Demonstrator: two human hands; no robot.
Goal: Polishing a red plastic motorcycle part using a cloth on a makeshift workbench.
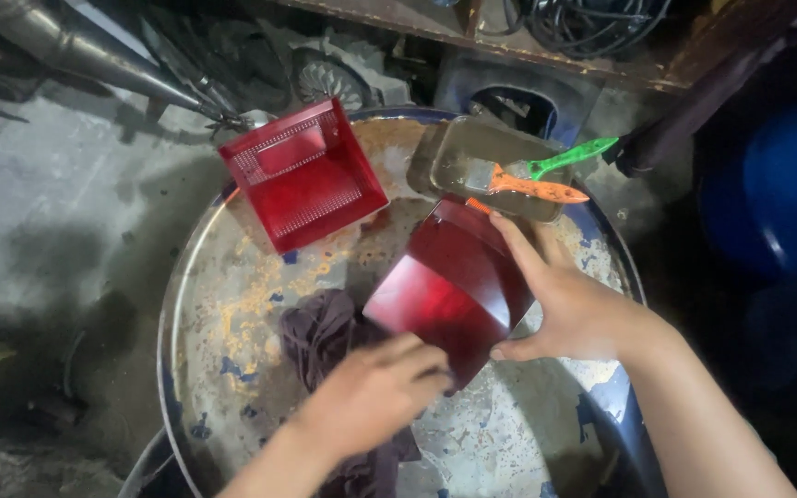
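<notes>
I am working over the lid of a big metal drum (232, 304) that is serving as my worktop — its paint is flaking off in blue and rusty patches. Towards its far edge a red plastic lamp cover (304, 173) is sitting apart from me, its ribbed inside facing up. Beside that, at the far right rim, a shallow tray (454, 148) is holding some murky liquid, with an orange-handled brush (532, 187) and a green-handled brush (572, 157) lying across it.

Nearer to me, the second red lamp cover (449, 286) is tilting up off the drum, its smooth outer face turned towards me and shining wetly. My right hand (569, 309) is steadying it from the right, fingers spread along its far edge and thumb hooked under the near corner. My left hand (371, 392) is curling down over a dark rag (320, 337), pressing it at the cover's lower left corner; the hand is blurred, so it seems to be rubbing.

As far as I can judge, the upper part of this cover is looking clean and glossy already, while the lower corner under the rag is being worked now — the other cover is waiting untouched.
</notes>
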